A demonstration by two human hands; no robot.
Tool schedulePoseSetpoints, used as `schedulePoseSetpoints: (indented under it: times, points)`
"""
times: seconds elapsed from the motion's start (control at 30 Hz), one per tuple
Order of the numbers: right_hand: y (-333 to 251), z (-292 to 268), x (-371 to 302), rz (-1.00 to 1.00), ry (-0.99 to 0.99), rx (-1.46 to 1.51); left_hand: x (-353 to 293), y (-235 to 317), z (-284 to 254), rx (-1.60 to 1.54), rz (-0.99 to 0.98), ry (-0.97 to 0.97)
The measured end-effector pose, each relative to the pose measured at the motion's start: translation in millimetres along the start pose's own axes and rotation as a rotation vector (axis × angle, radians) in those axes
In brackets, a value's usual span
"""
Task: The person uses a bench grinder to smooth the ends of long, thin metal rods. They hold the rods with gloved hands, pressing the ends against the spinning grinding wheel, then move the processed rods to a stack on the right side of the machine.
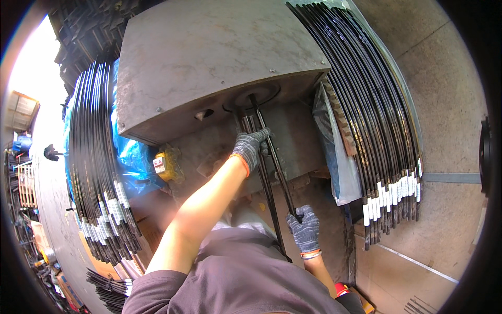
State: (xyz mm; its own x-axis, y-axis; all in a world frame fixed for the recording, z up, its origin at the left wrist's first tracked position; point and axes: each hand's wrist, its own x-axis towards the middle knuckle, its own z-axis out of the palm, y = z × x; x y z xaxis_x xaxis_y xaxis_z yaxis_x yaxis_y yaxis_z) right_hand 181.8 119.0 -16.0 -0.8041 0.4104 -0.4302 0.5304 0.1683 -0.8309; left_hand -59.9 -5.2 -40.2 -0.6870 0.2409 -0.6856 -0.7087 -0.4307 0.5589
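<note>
Two black metal rods slant down from the front of a grey metal machine [219,44]. The right-hand rod [281,175] has its upper end at a round dark opening [272,93] in the machine. Beside it, the left-hand rod [269,196] reaches down past my waist. My left hand [250,146], in a grey knit glove with an orange cuff, is closed around the rods just below the opening; its fingertips are partly hidden. Further down, my right hand [305,228], gloved alike, grips the lower end of the right-hand rod.
Stacked black rods with white-wrapped ends stand left [97,172] and right [374,136]. A yellow switch box [166,165] sits beneath the machine near blue plastic sheeting [137,159]. Clear plastic and a wooden strip [341,120] edge the right stack.
</note>
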Motion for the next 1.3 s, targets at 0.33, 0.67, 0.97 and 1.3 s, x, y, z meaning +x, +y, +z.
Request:
schedulePoseSetpoints:
  times: [0.33,0.67,0.97,1.3]
  points:
    - [55,-52,-20,0.339,-0.517,0.562,-26,21,2,0.016,0.047,-0.105]
    - [93,-65,-47,0.141,-0.508,0.514,-82,45,17,0.065,0.240,-0.209]
    - [105,-77,-53,0.272,-0.564,0.606,-90,46,13,0.052,0.228,-0.303]
    - [121,-76,-57,0.210,-0.521,0.686,-100,39,12,0.014,0.183,-0.328]
